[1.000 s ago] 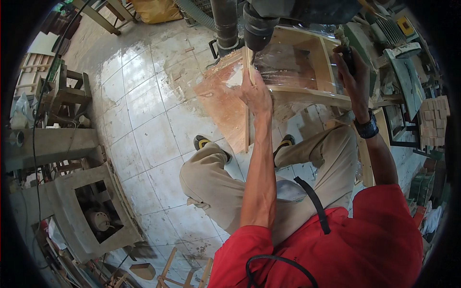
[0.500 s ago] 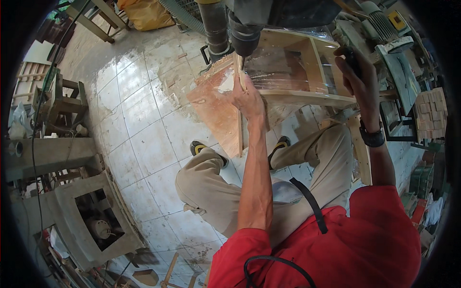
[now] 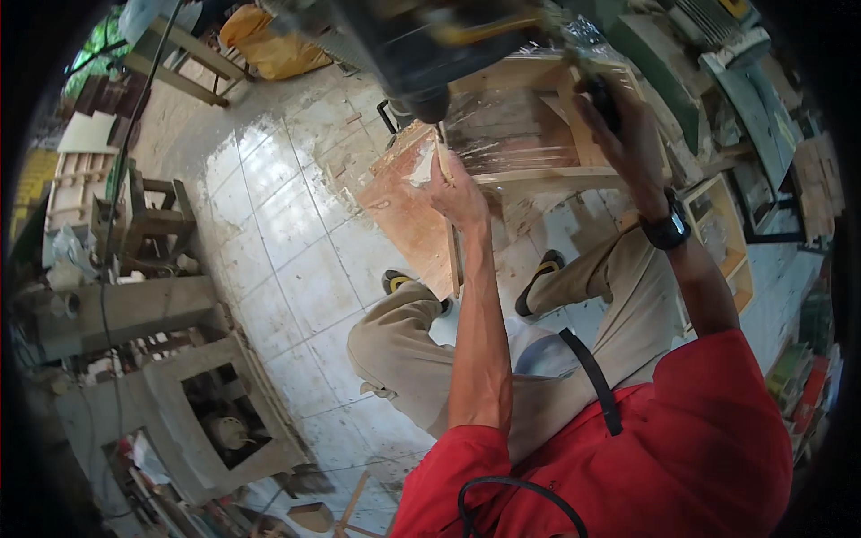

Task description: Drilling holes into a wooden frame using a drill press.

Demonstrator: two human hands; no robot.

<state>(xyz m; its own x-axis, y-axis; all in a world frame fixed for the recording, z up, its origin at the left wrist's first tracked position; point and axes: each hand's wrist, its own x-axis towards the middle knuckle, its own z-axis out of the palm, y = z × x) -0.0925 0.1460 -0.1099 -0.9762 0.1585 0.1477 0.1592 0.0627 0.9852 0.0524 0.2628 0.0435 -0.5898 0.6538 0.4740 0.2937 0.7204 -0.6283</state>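
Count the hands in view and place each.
2: the left hand pinches a wood piece under the drill; the right hand grips a black handle, right of the drill. None seem hidden.

Shirt [image 3: 628, 448] solid red; trousers [image 3: 395, 332] plain beige; strap [image 3: 592, 381], cord [image 3: 525, 485] & watch [image 3: 665, 231] all blk. Left shoe [image 3: 395, 282] dk w/ yel accents. Drill [image 3: 395, 54] dk grey/blk w/ a yel stripe; handle [image 3: 603, 103] blk. Board [image 3: 404, 215] reddish-brn w/ irreg. whitish patch; strip [image 3: 456, 269] lt brn. Box [image 3: 547, 177] pale yel-tan, its plastic wrap [image 3: 511, 148] clear w/ white glare streaks. Floor [image 3: 296, 269] whitish tile, dk grid lines, brn-grey stains. Bag [image 3: 273, 43] orange-yel. Panel [image 3: 753, 117] dull grey-grn. Blocks [image 3: 816, 184] tan. Cabinet [image 3: 170, 394] grey-beige; motor [image 3: 230, 432] inside off-white.
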